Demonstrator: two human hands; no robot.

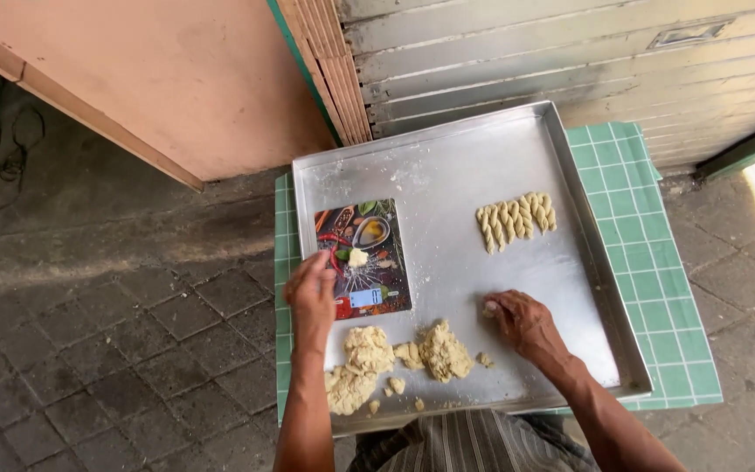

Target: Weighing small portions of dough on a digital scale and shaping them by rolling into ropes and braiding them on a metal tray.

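Soft, even daylight; a blown-out sun patch sits at three o'clock. The metal tray (pixel 517 149) gleams mildly. Edges bend slightly; focus stays sharp.

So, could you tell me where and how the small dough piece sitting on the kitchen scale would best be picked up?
Pinch the small dough piece across its sides from straight above, with fingertips. It is a soft rounded lump lying free on the flat kitchen scale, so nothing blocks a top approach. The left hand is right beside it, at the scale's left edge; the right hand already has another bit of dough at its fingertips.
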